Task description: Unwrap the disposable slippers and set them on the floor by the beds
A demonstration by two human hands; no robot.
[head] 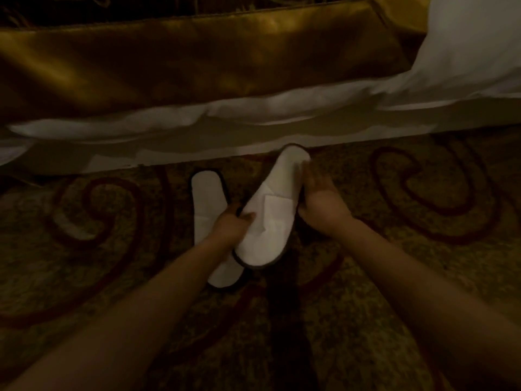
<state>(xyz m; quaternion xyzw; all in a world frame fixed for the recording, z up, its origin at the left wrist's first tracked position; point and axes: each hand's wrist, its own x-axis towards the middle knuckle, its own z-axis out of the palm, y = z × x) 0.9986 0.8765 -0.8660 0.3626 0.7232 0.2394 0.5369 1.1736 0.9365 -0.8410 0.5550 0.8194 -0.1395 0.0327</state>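
Forearms reached forward over the patterned carpet (84,277). My left hand (228,225) pinched the second slipper (270,218) at its nine-o'clock edge; my right hand (321,201), fingers spread flat, pressed its three-o'clock side. Just beside it at nine o'clock lay the first slipper (207,198). Beyond, at twelve, hung the white sheet (197,122) and gold bedspread (197,52).
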